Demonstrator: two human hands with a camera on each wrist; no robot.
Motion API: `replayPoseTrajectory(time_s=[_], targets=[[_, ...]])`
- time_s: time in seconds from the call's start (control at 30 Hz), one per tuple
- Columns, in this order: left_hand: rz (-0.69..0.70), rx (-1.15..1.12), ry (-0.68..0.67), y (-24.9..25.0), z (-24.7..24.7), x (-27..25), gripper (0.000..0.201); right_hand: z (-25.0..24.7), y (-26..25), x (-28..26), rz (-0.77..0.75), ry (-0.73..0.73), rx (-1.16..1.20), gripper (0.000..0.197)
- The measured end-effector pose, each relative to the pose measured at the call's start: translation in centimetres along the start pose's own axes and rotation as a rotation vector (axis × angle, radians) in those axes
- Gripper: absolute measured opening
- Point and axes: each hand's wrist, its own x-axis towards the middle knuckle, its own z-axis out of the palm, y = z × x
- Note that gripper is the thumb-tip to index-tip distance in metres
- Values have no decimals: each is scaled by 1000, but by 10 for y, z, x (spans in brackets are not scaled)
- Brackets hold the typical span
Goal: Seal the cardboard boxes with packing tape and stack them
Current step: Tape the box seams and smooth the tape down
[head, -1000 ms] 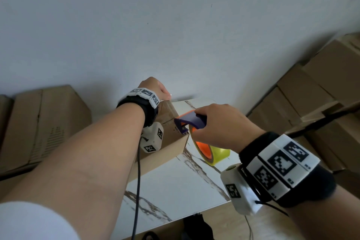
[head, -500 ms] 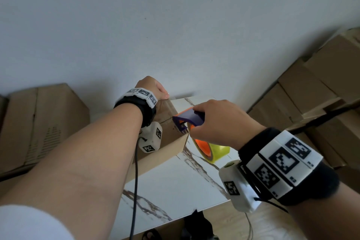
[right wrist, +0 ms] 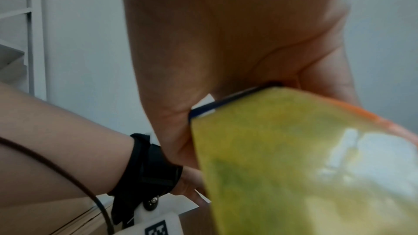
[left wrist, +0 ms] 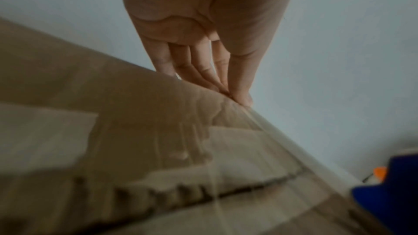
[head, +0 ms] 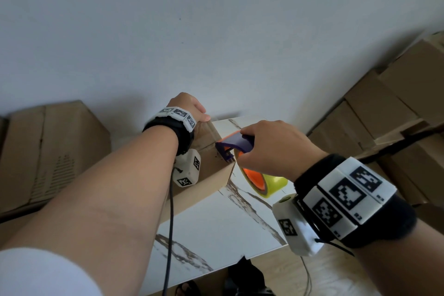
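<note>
While the left hand [head: 189, 106] presses straight fingers [left wrist: 203, 67] onto the far top edge of the cardboard box [head: 211, 170] on the tabletop [head: 216, 228], the right hand [head: 271, 149] grips the tape dispenser [head: 236, 144], its yellow roll [head: 274, 184] beside the box's right edge.

cardboard box [head: 206, 170] on table [head: 216, 230], tape dispenser [head: 249, 163] at its right

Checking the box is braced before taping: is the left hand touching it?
Touching. The left wrist view shows the left hand fingertips pressed on the cardboard box far edge.
</note>
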Motion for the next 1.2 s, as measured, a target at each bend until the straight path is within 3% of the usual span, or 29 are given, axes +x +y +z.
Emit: replayPoseTrajectory(time_s=[0.13, 0.2, 0.27, 0.33, 0.63, 1.2], targets=[[10, 102, 67, 2, -9, -5, 14, -7, -4, 11, -6, -15, -22, 11], [129, 233, 135, 8, -11, -7, 11, -10, -6, 17, -18, -23, -45, 14], [308, 318, 84, 16, -9, -10, 14, -12, -6, 20, -25, -19, -68, 19], [372, 309, -32, 18, -5, -12, 12, -12, -5, 20, -21, -19, -78, 21], [353, 222, -62, 2, 5, -10, 4, -13, -4, 20, -9, -34, -61, 17], [319, 134, -78, 0, 5, -9, 9, -19, 19, -14, -52, -104, -67, 14]])
